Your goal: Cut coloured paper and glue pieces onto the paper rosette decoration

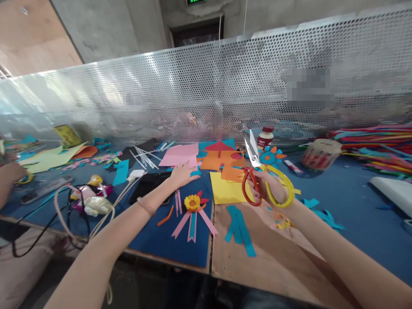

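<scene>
"Gripping what, the right hand [276, 188]?"

"The scissors [255, 156], fingers curled about the handles (one loop red, one yellow), blades parted above the fingertips."

"And the left hand [183, 175]?"

"Fingers loosely spread at the pink paper [180, 155]; contact is hard to judge. The yellow paper flower [192, 202] lies on their near side."

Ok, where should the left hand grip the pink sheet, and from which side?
Probably pinch the near edge of the pink sheet, coming from the near side: it is thin and lies flat, and the left hand is at that edge.
</scene>
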The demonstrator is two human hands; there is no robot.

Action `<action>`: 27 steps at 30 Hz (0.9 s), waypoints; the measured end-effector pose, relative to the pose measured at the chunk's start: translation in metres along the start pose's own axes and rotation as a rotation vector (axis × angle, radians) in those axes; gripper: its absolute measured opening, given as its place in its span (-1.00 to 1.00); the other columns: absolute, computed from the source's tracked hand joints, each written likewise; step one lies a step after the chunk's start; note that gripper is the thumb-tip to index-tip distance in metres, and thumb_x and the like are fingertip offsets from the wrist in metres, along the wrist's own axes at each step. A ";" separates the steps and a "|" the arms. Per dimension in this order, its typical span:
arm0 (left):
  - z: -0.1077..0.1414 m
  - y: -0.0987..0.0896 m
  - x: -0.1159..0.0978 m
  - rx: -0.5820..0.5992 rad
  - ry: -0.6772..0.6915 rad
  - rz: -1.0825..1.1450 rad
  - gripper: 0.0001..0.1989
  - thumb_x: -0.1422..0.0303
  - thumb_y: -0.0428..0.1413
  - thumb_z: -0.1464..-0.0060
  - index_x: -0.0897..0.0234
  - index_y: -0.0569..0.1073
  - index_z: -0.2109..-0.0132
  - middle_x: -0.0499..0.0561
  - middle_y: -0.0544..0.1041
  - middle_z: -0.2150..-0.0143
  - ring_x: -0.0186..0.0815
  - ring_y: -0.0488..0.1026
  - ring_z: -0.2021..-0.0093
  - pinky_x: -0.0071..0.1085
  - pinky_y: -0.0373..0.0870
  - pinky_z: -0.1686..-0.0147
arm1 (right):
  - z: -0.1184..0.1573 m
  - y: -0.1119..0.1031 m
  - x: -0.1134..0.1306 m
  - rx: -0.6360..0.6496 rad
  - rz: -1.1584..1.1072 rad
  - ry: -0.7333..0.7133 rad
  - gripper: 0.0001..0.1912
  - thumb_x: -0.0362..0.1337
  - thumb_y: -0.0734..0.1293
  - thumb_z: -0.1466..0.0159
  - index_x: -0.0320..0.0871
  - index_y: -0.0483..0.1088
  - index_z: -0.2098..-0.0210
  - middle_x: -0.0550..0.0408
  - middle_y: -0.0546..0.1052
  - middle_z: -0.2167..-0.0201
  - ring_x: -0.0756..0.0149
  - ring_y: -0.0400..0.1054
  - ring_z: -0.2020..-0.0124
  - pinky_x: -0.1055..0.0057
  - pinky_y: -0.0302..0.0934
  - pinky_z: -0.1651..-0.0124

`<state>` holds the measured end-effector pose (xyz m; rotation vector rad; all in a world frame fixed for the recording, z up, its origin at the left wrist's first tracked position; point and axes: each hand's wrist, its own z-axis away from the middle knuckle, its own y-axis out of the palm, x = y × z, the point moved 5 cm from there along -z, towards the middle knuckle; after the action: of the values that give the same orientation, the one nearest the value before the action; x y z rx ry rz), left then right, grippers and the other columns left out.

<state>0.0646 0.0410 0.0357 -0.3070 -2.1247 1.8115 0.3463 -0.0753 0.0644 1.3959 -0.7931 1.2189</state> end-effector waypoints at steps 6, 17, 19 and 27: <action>-0.005 -0.008 -0.012 -0.039 0.137 0.036 -0.61 0.14 -0.07 -0.25 0.04 0.42 -0.14 0.10 0.20 -0.31 -0.04 0.19 -0.23 -0.11 0.12 -0.16 | 0.002 0.006 -0.002 0.018 0.038 -0.017 -0.70 -0.03 0.30 -0.18 -0.15 0.28 0.46 0.19 0.30 0.64 0.45 0.14 0.73 0.45 0.11 0.69; 0.032 -0.010 -0.001 -0.142 0.013 0.041 -0.57 0.12 -0.06 -0.24 0.36 0.46 -0.02 0.24 0.45 0.01 -0.09 0.35 -0.04 -0.25 0.21 -0.07 | 0.007 0.017 0.005 0.065 0.101 -0.062 -0.70 -0.05 0.35 -0.14 -0.14 0.27 0.50 0.19 0.30 0.66 0.45 0.15 0.75 0.45 0.12 0.70; 0.038 -0.004 0.005 -0.139 -0.028 0.038 -0.54 0.13 -0.06 -0.24 0.44 0.46 0.00 0.29 0.46 0.06 -0.05 0.38 0.00 -0.24 0.25 -0.02 | 0.009 0.019 0.006 0.063 0.100 -0.071 -0.69 -0.05 0.35 -0.13 -0.15 0.27 0.50 0.20 0.29 0.66 0.46 0.14 0.75 0.46 0.11 0.71; 0.022 0.003 0.005 -0.134 -0.077 0.145 -0.68 0.22 -0.01 -0.23 0.30 0.55 0.11 0.18 0.51 0.11 -0.13 0.42 0.06 -0.28 0.24 -0.01 | 0.001 0.012 -0.002 0.047 0.091 -0.065 -0.71 -0.06 0.35 -0.12 -0.15 0.27 0.47 0.23 0.31 0.66 0.46 0.14 0.75 0.47 0.13 0.71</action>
<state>0.0518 0.0236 0.0303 -0.4413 -2.3376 1.7876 0.3347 -0.0790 0.0658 1.4572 -0.8865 1.2741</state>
